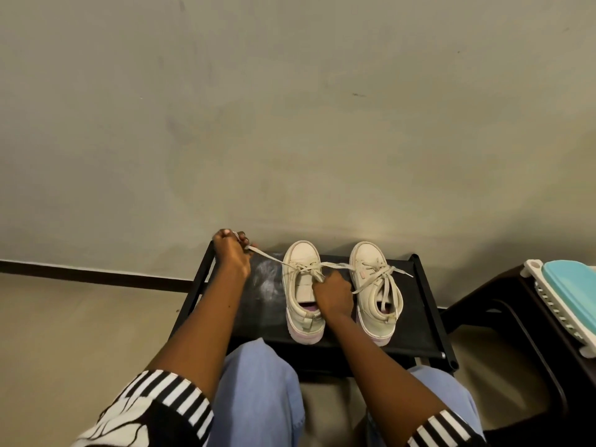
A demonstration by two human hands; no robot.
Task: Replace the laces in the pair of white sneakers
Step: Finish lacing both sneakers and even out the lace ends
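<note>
We are sitting before a low black rack [425, 317] whose top shelf is carrying two white sneakers [303, 291], side by side, toes pointing at the wall [290, 108] along the far edge and heels facing the near edge. The left sneaker is standing near the middle of the shelf, the right sneaker [377, 291] closer to the right edge, the two apart with a narrow gap between them. Our left hand [230, 253] is reaching over the far left corner of the shelf, its fingers closed in a pinch on one end of a pale lace [267, 257], which is running taut from that hand to the eyelets of the left sneaker. Our right hand [332, 293] is resting on the tongue area of the left sneaker, fingers curled together at the lace crossings; we cannot tell whether they are gripping a strand. The right sneaker is wearing its own lace [383, 275], tied loosely, with loops and ends lying across its opening and one end trailing toward the right edge. Pale scuff marks are showing on the shelf left of the sneakers. A dark stool [516, 317] is standing just beside the right edge, bearing a white and teal tray [567, 298].
</note>
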